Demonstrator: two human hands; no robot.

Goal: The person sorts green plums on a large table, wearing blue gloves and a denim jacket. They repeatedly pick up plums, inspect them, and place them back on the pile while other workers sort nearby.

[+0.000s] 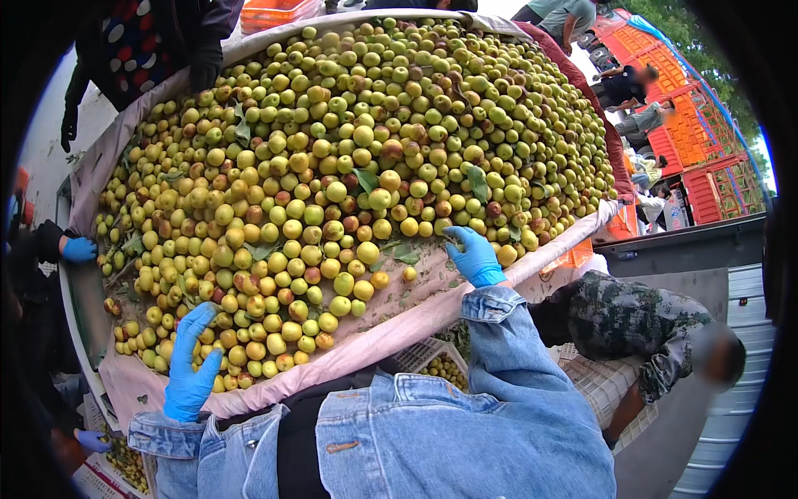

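Note:
A large heap of small round fruit, yellow-green with reddish patches and like jujubes, lies on a pink cloth with a raised edge. My left hand, in a blue glove, rests against the heap's near left edge, thumb apart from the fingers, no fruit visible in it. Farther right, my right hand, also blue-gloved, hovers by the heap's near right edge over bare cloth. Its fingers are apart and I see nothing held. Green leaves are scattered among the fruit.
Below the cloth's near edge stands a crate of fruit. A person in camouflage bends at my right. Another person's blue-gloved hand touches the left edge, and a dark-gloved person stands far left. Orange crates are stacked far right.

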